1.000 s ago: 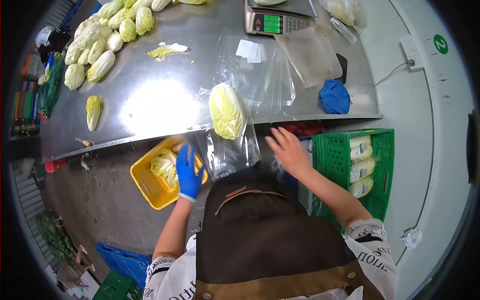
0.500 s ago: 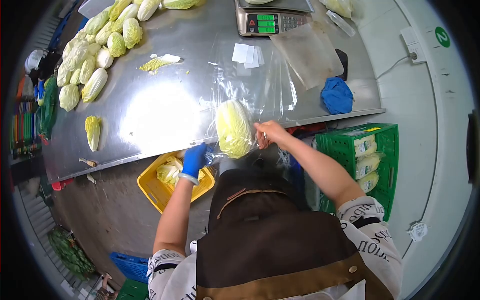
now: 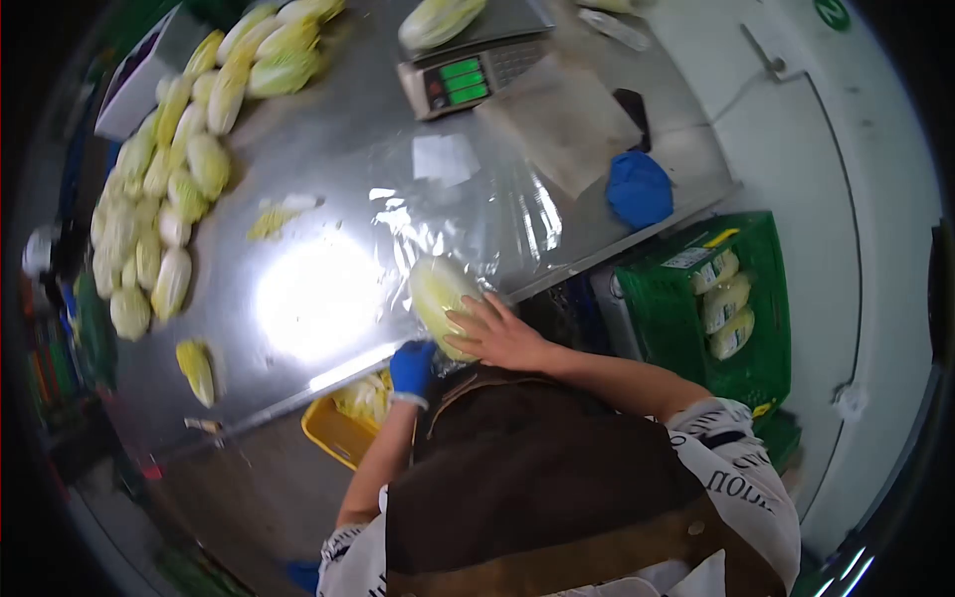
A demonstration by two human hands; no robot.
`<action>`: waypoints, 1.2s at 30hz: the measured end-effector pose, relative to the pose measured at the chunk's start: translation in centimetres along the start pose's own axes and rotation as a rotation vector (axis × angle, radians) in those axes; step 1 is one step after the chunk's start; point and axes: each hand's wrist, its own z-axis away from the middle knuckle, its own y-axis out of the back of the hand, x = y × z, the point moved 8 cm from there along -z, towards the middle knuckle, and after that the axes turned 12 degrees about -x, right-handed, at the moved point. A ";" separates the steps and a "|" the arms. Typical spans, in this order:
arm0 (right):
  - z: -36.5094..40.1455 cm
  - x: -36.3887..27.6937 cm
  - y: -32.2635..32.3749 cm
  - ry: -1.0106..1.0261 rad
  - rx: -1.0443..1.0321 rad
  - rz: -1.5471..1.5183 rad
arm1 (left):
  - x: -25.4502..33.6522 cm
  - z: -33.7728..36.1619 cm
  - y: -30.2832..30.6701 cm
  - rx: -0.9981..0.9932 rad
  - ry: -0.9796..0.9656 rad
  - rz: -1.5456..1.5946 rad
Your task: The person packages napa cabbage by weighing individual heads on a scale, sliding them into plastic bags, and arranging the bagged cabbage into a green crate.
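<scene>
A pale yellow-green napa cabbage [image 3: 436,291] lies at the table's near edge, in or on clear plastic film [image 3: 502,224] that spreads over the metal behind it. My right hand [image 3: 502,336], bare, rests on the cabbage's lower right side with its fingers spread. My left hand [image 3: 412,368], in a blue glove, is at the cabbage's lower left by the table edge. Its fingers look closed, with the film's edge beside them, but what they hold is hidden.
Behind are a scale [image 3: 468,82] with a cabbage on it, a brown sheet [image 3: 562,124], white labels [image 3: 445,159] and a blue bundle [image 3: 640,190]. Many cabbages [image 3: 149,214] lie left. A yellow basket [image 3: 333,433] and a green crate [image 3: 766,298] stand below the table.
The view has turned and shifted. My right hand has moved from the film at the cabbage's right side onto the cabbage, its fingers now spread. My left hand stays at the lower left.
</scene>
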 end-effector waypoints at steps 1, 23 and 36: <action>-0.6 0.7 -1.6 -0.002 0.089 0.033 | 3.9 1.2 1.7 0.050 -0.049 -0.258; 36.5 13.4 5.3 -0.657 1.431 -1.715 | 41.8 8.7 -24.3 -0.899 -0.670 0.314; 75.8 8.5 -19.1 -1.941 1.603 -1.023 | 30.3 0.3 -24.6 -0.851 -0.026 0.419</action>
